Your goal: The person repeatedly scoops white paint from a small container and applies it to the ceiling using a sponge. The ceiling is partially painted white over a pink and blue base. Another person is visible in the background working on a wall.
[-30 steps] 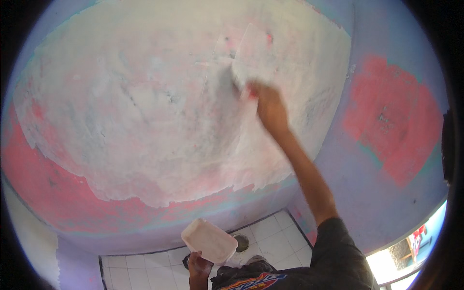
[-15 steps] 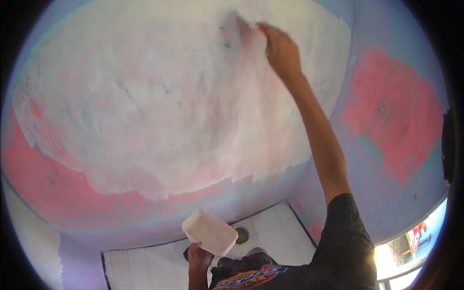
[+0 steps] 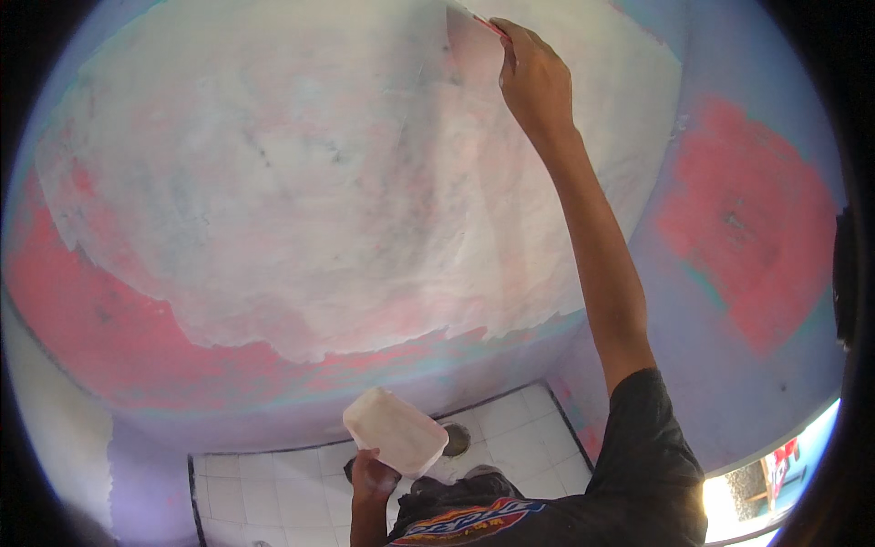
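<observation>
My right arm reaches up to the wall, and my right hand (image 3: pixel 538 77) is closed around a putty knife (image 3: pixel 480 20) with a reddish handle. Its blade is seen almost edge-on near the top of the picture, close against the white-coated wall (image 3: pixel 301 210); whether it touches cannot be made out. Low in front of my body, my left hand (image 3: pixel 375 476) grips the edge of a whitish rectangular plastic tub (image 3: pixel 396 433), held tilted. White residue marks the tub and my left fingers.
Pink patches (image 3: pixel 100 319) border the white coat, with lilac paint below. The right-hand wall carries another pink patch (image 3: pixel 752 223). A round dark-rimmed object (image 3: pixel 456 439) is on the white tiled floor (image 3: pixel 283 497) beside the tub. A bright opening (image 3: pixel 756 492) lies at lower right.
My right hand has moved slightly up with the putty knife, whose blade has turned from blurred and broad to nearly edge-on. My left hand and the tub stay almost in place.
</observation>
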`<state>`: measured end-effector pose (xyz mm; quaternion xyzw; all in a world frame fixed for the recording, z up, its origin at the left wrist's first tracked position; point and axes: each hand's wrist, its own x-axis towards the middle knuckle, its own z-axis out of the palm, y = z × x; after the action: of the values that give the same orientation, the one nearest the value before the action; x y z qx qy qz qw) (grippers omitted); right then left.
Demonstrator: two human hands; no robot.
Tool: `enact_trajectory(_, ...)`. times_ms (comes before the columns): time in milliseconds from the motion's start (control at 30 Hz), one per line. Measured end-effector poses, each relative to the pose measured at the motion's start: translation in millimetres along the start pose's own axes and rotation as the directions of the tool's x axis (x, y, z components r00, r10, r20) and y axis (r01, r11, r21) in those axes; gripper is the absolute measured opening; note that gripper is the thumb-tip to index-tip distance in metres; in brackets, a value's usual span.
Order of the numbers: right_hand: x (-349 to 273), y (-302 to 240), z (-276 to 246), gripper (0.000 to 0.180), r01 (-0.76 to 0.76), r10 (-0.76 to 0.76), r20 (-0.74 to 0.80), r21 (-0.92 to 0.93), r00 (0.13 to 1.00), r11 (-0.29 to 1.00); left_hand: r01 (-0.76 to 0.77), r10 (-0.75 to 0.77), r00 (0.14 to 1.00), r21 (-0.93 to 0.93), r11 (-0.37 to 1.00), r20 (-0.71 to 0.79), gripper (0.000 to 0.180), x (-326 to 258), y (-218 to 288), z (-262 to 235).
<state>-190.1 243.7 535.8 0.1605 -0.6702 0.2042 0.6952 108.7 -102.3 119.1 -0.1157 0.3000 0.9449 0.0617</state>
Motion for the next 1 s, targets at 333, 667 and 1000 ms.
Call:
enact_trajectory(333, -237.0, -95.0, 13.2, 0.035, 0.147, -0.276, 0.501, 0.282, 0.820, 0.948, -0.052, 0.054, 0.998, 0.036, 0.998, -0.035, 0.079, 7.9, -3.8, -21.8)
enact_trajectory(667, -114.5, -22.9, 68.4, 0.046, 0.168, -0.150, 0.229, -0.057, 0.962, 0.984, -0.041, 0.040, 0.998, -0.022, 0.999, -0.044, 0.080, 7.7, 2.1, -34.4)
enact_trajectory(1000, -182.0, -47.9, 24.2, 0.036, -0.035, -0.015, 0.341, 0.139, 0.940, 0.990, -0.020, 0.021, 0.998, 0.015, 1.000, -0.062, 0.076, 5.4, 6.6, -46.9)
